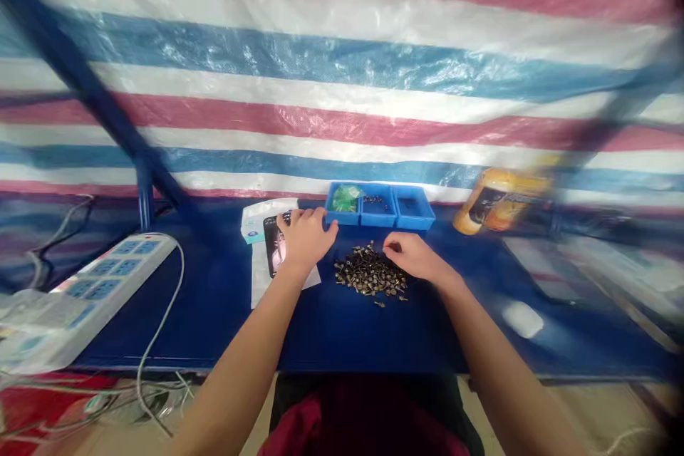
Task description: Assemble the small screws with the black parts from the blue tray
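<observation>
A loose pile of small brass-and-dark metal fasteners (370, 272) lies on the blue tabletop (342, 331), with a few strays at its front edge. My right hand (415, 256) is curled at the pile's right side, fingertips touching it; any piece in them is hidden. My left hand (306, 239) rests palm down with fingers apart, just in front of a blue three-compartment tray (379, 205). It partly covers a dark flat object (273, 246) lying on white paper (263, 278). A green bag (345, 198) fills the tray's left compartment, and small dark parts (375, 200) lie in the middle one.
A white power strip (110, 281) with blue switches and trailing cables lies at the left. A yellow jar (502, 201) lies on its side at the back right, and a white computer mouse (522, 319) sits at the right. A striped tarp (342, 85) hangs behind the table.
</observation>
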`<control>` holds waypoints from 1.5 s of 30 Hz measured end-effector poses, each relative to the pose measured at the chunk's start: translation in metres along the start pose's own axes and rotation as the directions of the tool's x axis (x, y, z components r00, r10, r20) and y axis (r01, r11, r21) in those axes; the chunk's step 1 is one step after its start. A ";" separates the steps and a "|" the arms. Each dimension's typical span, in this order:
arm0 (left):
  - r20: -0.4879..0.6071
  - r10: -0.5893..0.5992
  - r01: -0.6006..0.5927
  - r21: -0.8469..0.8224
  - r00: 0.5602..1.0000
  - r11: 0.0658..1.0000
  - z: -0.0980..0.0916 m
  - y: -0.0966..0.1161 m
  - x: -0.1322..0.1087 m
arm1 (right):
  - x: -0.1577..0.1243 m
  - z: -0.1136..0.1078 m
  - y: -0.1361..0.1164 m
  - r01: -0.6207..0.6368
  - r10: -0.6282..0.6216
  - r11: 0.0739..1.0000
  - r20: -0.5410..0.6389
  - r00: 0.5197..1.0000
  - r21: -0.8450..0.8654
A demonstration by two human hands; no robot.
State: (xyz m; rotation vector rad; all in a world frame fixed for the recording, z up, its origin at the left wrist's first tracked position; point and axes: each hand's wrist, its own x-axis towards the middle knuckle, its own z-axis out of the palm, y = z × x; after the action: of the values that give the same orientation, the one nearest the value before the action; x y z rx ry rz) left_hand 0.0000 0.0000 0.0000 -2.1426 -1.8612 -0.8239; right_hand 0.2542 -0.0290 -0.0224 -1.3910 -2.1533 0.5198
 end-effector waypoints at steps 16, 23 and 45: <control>0.099 0.425 -0.363 -0.370 0.900 0.855 0.002 0.042 -0.021 | 0.004 0.001 0.002 -0.070 0.104 0.982 -0.194 0.975 0.174; 0.117 0.416 -0.344 -0.390 0.902 0.854 0.002 0.040 -0.019 | 0.003 -0.004 -0.003 -0.056 0.095 0.985 -0.245 0.965 0.165; 0.145 0.342 -0.263 -0.391 0.929 0.882 0.004 0.038 -0.018 | 0.001 -0.015 0.015 -0.280 0.309 0.941 -0.151 0.939 0.188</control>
State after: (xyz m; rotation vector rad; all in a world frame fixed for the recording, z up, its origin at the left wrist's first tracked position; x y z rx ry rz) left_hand 0.0360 -0.0211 -0.0051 -2.7610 -1.4767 -0.9630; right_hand 0.2735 -0.0215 -0.0189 -1.6115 -1.7284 0.6426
